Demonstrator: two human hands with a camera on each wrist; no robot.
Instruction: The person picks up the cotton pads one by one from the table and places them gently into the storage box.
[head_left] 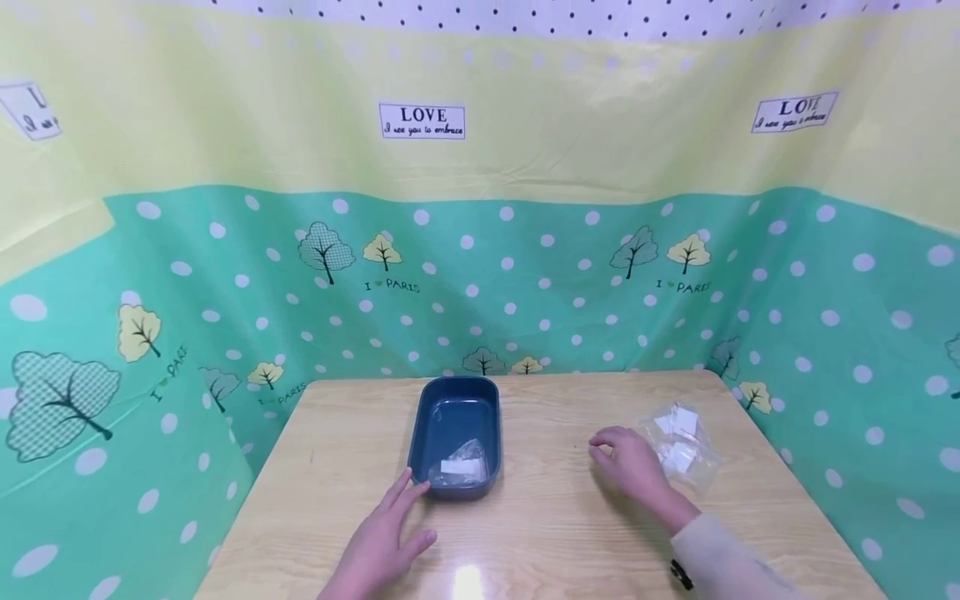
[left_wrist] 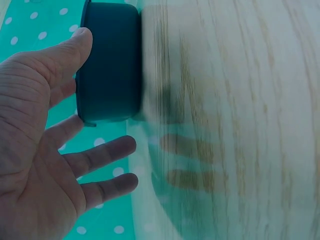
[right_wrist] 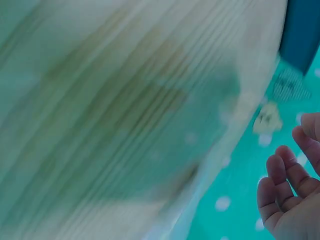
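Observation:
A dark blue rectangular tub [head_left: 455, 387] stands near the middle of the table, with a clear plastic bag bearing a white label [head_left: 462, 467] in its near end. My left hand [head_left: 382, 533] is at the tub's near left corner, fingers spread and fingertips at the rim. In the left wrist view the thumb [left_wrist: 75, 50] lies against the tub's wall [left_wrist: 111, 62]. To the right, my right hand [head_left: 633, 467] hovers low over the table, fingers loosely bent and nothing seen in them. Beside it lie clear plastic bags with white labels [head_left: 681, 446], partly behind the hand.
The light wooden table [head_left: 547, 533] is enclosed at the back and both sides by a green and yellow patterned curtain [head_left: 525, 283]. A small black item [head_left: 681, 575] shows by the right sleeve. Light glares off the table's front.

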